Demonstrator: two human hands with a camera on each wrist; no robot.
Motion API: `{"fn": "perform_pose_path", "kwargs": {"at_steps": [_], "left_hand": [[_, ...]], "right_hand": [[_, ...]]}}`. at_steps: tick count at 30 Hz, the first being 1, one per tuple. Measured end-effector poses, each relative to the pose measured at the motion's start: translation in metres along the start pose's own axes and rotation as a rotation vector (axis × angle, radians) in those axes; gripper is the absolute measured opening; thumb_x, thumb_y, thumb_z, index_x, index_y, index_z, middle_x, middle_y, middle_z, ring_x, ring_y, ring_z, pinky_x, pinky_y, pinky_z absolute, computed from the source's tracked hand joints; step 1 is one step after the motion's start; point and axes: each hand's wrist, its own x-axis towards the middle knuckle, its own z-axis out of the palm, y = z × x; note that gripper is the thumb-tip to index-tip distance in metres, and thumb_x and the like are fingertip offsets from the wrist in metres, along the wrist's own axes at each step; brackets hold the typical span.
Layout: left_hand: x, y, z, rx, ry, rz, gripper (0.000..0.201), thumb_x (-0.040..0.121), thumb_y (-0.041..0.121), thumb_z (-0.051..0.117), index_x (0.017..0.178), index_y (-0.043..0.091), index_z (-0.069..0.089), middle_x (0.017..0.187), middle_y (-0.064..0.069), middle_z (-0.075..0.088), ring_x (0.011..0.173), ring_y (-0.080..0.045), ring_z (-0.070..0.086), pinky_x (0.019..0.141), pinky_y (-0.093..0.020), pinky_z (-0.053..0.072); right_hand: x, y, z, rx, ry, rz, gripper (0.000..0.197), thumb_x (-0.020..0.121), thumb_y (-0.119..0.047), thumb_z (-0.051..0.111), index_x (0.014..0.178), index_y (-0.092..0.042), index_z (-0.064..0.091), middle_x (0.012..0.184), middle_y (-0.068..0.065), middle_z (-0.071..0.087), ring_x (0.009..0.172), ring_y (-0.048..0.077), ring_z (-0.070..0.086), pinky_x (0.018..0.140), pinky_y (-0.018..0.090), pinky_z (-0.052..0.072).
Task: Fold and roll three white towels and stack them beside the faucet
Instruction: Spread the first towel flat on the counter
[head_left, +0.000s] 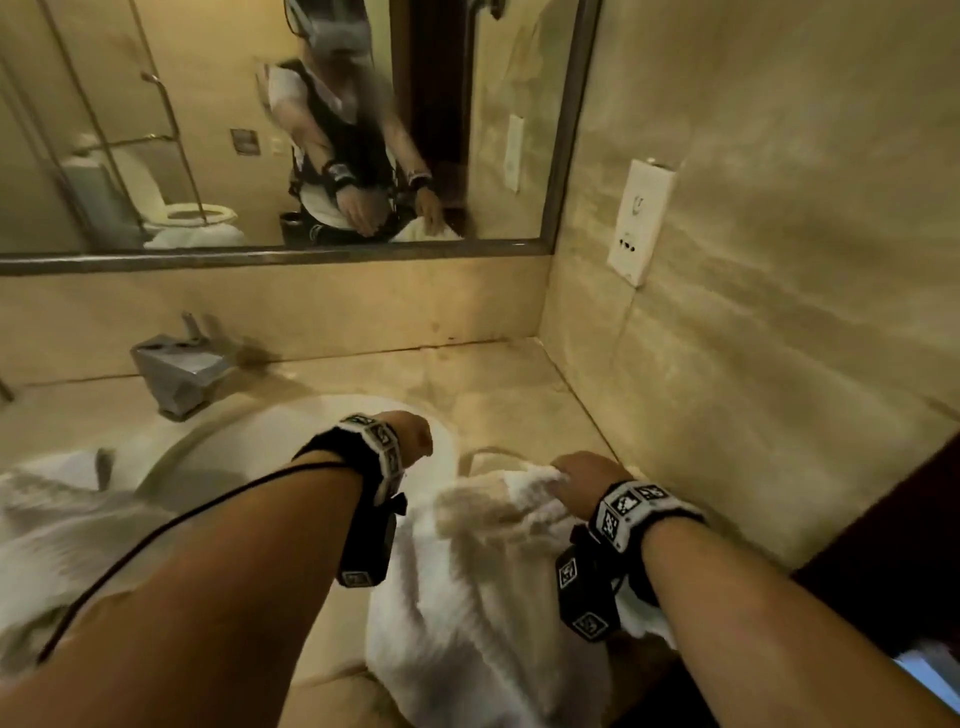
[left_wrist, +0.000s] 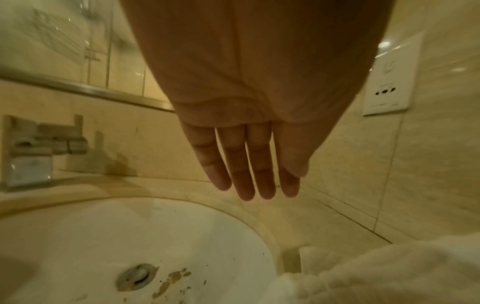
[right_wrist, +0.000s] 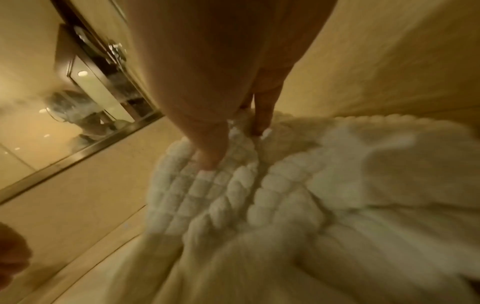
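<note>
A rumpled white towel (head_left: 478, 597) lies on the beige counter to the right of the sink and hangs over the front edge. My right hand (head_left: 582, 467) pinches its waffle-textured far edge (right_wrist: 285, 205) between thumb and fingers (right_wrist: 233, 150). My left hand (head_left: 410, 436) hovers over the sink's right rim with straight fingers (left_wrist: 257, 174) and holds nothing; the towel (left_wrist: 389, 273) lies to its lower right. More white towel (head_left: 47, 519) is heaped at the front left of the sink. The square chrome faucet (head_left: 182, 369) stands behind the basin at the left.
The white oval basin (head_left: 260, 436) takes up the counter's left half. Bare counter (head_left: 493, 384) runs behind the towel to the corner. A marble wall with a white socket plate (head_left: 641, 223) closes the right side, and a mirror (head_left: 260, 130) hangs above the backsplash.
</note>
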Motion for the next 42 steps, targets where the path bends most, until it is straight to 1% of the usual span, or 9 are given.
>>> {"fn": "perform_pose_path", "kwargs": {"at_steps": [8,16,21,24,27,31,35,40,42], "left_hand": [[0.085,0.012,0.033,0.061,-0.167,0.128,0.042,0.096,0.030,0.053,0.136,0.018,0.047,0.141,-0.005,0.048,0.128,-0.023,0.047,0.105,-0.032,0.038],[0.126,0.062,0.052,0.034,-0.241,0.197,0.077,0.083,0.033,0.071,0.146,0.015,0.031,0.146,-0.011,0.035,0.132,-0.030,0.041,0.109,-0.038,0.038],[0.139,0.069,0.055,0.143,-0.222,0.224,0.047,0.084,0.027,0.068,0.126,0.013,0.052,0.128,-0.011,0.057,0.116,-0.029,0.056,0.095,-0.034,0.045],[0.145,0.064,0.041,0.116,-0.143,0.212,0.035,0.091,0.022,0.056,0.125,0.014,0.054,0.127,-0.011,0.057,0.115,-0.029,0.056,0.089,-0.032,0.044],[0.144,0.053,0.010,0.063,0.040,0.115,0.030,0.097,0.018,0.045,0.124,0.010,0.054,0.126,-0.015,0.057,0.114,-0.032,0.056,0.092,-0.036,0.044],[0.145,0.020,-0.029,-0.016,0.231,-0.023,0.029,0.098,0.016,0.043,0.124,0.006,0.052,0.123,-0.020,0.056,0.110,-0.035,0.056,0.090,-0.037,0.046],[0.146,-0.003,-0.043,-0.057,0.273,-0.066,0.025,0.096,0.014,0.048,0.118,0.006,0.056,0.120,-0.020,0.059,0.109,-0.036,0.057,0.081,-0.033,0.043],[0.145,-0.025,-0.038,-0.024,0.284,-0.123,0.029,0.094,0.014,0.050,0.121,0.005,0.054,0.121,-0.023,0.056,0.109,-0.039,0.056,0.081,-0.035,0.044],[0.148,-0.037,-0.038,-0.029,0.279,-0.164,0.031,0.095,0.013,0.048,0.125,0.004,0.052,0.125,-0.024,0.053,0.112,-0.039,0.054,0.088,-0.037,0.045]], "right_hand": [[0.056,0.004,0.022,0.007,-0.139,0.024,0.083,0.072,-0.049,0.073,0.142,-0.023,0.038,0.141,0.008,0.042,0.130,0.028,0.041,0.108,0.032,0.035],[0.069,0.023,0.039,0.182,-0.140,0.032,0.091,0.065,-0.046,0.079,0.143,-0.030,0.034,0.141,0.005,0.038,0.132,0.026,0.036,0.112,0.033,0.031],[0.074,0.031,0.030,0.312,-0.192,0.025,0.067,0.085,-0.036,0.062,0.145,-0.024,0.033,0.146,0.010,0.039,0.133,0.027,0.038,0.108,0.031,0.034],[0.079,0.036,0.023,0.617,-0.136,0.128,0.045,0.096,-0.039,0.045,0.136,-0.019,0.045,0.139,0.009,0.049,0.126,0.026,0.048,0.104,0.032,0.037],[0.092,0.051,0.025,0.366,0.007,0.225,0.040,0.096,-0.038,0.044,0.123,-0.011,0.055,0.126,0.016,0.056,0.117,0.031,0.052,0.097,0.034,0.041],[0.091,0.073,0.040,0.053,-0.176,0.277,0.079,0.080,-0.042,0.064,0.144,-0.026,0.022,0.145,0.010,0.033,0.132,0.034,0.036,0.107,0.045,0.036],[0.097,0.074,0.051,-0.026,-0.166,0.266,0.089,0.080,-0.027,0.067,0.147,-0.032,0.008,0.149,0.009,0.021,0.135,0.035,0.029,0.110,0.046,0.032],[0.107,0.065,0.043,-0.087,-0.037,0.297,0.030,0.085,-0.029,0.055,0.115,-0.023,0.052,0.119,0.007,0.059,0.105,0.030,0.059,0.091,0.035,0.050],[0.108,0.056,0.034,-0.059,-0.011,0.266,0.026,0.090,-0.027,0.051,0.115,-0.020,0.057,0.117,0.009,0.061,0.104,0.029,0.060,0.089,0.034,0.050]]}}
